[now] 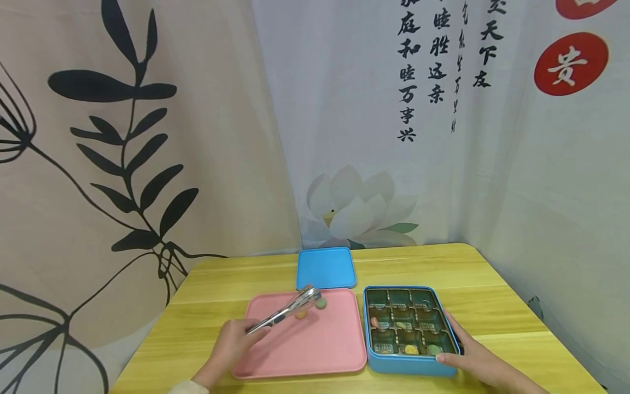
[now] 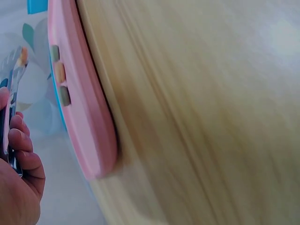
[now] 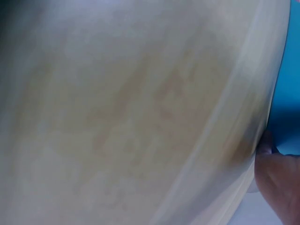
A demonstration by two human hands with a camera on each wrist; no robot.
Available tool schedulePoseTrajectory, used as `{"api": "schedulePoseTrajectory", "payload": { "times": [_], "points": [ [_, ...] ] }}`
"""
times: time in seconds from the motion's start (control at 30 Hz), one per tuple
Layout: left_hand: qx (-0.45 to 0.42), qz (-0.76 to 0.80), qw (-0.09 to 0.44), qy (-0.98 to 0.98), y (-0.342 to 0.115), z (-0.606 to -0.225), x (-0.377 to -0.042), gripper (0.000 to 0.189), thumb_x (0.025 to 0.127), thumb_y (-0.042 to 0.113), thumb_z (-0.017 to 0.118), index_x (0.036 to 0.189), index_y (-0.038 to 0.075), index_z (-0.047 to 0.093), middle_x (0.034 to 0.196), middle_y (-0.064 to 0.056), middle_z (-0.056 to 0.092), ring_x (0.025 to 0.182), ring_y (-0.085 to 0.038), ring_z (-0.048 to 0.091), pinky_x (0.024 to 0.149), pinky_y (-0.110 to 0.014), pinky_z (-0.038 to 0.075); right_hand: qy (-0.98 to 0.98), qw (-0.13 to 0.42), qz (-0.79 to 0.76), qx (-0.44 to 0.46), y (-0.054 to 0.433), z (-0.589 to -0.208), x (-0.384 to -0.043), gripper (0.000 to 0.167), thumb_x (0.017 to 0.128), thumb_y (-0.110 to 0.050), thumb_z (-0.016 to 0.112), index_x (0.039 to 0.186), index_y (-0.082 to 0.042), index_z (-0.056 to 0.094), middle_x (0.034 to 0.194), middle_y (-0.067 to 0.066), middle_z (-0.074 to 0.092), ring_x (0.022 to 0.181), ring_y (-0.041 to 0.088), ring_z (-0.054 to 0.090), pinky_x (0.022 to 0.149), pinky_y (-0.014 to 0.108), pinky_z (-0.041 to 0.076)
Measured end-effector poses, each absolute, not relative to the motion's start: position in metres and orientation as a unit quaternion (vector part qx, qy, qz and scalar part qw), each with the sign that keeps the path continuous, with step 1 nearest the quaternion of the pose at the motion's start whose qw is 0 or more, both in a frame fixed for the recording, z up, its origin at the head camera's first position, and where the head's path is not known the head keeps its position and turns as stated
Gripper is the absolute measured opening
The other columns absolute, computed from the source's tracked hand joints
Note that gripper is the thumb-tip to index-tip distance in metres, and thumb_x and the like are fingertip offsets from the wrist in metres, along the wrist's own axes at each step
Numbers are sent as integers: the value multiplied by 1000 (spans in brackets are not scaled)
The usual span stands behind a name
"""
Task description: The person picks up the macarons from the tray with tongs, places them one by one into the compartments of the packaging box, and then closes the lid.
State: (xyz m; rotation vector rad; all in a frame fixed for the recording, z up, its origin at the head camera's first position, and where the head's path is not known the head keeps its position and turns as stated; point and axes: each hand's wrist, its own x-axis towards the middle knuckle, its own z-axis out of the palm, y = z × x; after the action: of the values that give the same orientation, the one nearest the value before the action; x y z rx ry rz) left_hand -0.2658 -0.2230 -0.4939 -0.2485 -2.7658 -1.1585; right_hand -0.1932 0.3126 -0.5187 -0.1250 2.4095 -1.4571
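Note:
My left hand (image 1: 235, 343) grips a pair of metal tongs (image 1: 285, 313), tilted up over the pink tray (image 1: 315, 350). In the left wrist view an orange macaron-like piece (image 2: 22, 55) sits at the tongs' tips. Small round pieces lie on the tray, a green one (image 1: 321, 303) and an orange one (image 1: 300, 314) among them; the tongs partly cover them in the head view. My right hand (image 1: 474, 355) holds the right front corner of the blue box (image 1: 410, 365), thumb at the front rim, fingers along the side. Its divided insert holds a yellow piece (image 1: 410, 349), a green piece (image 1: 434, 349) and a pinkish piece (image 1: 374, 322).
A blue lid-like tray (image 1: 326, 268) lies behind the pink tray. Everything stands on a wood-grain table (image 1: 418, 264), with a printed curtain (image 1: 236, 137) hanging behind. The box stands close beside the pink tray's right edge.

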Motion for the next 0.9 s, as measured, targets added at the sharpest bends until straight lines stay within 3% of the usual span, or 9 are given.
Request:
{"api": "schedulePoseTrajectory", "payload": {
  "times": [0.4, 0.7, 0.9],
  "points": [
    [-137, -405, 68, -901, -198, -483, -273, 18, 84, 35, 79, 80, 17, 76, 60, 10, 54, 51, -4, 40, 46, -21, 33, 842, 161, -513, -40, 312, -518, -194, 99, 99, -30, 62, 156, -10, -18, 157, 32, -15, 138, 61, -9, 100, 79, 11],
    [-174, -432, 55, -883, -167, -479, -279, 17, 86, 33, 78, 77, 19, 76, 54, 10, 40, 49, -3, 31, 43, -20, 25, 848, 159, -504, -40, 313, -521, -195, 97, 100, -30, 60, 156, -12, -17, 157, 32, -15, 138, 61, -8, 98, 79, 14],
    [-201, -421, 70, -882, -139, -477, -283, 19, 85, 35, 78, 75, 20, 75, 55, 13, 45, 50, -2, 37, 44, -20, 30, 846, 158, -508, -38, 313, -522, -194, 98, 100, -30, 61, 156, -12, -18, 157, 32, -15, 137, 61, -8, 98, 79, 14]
  ]
}}
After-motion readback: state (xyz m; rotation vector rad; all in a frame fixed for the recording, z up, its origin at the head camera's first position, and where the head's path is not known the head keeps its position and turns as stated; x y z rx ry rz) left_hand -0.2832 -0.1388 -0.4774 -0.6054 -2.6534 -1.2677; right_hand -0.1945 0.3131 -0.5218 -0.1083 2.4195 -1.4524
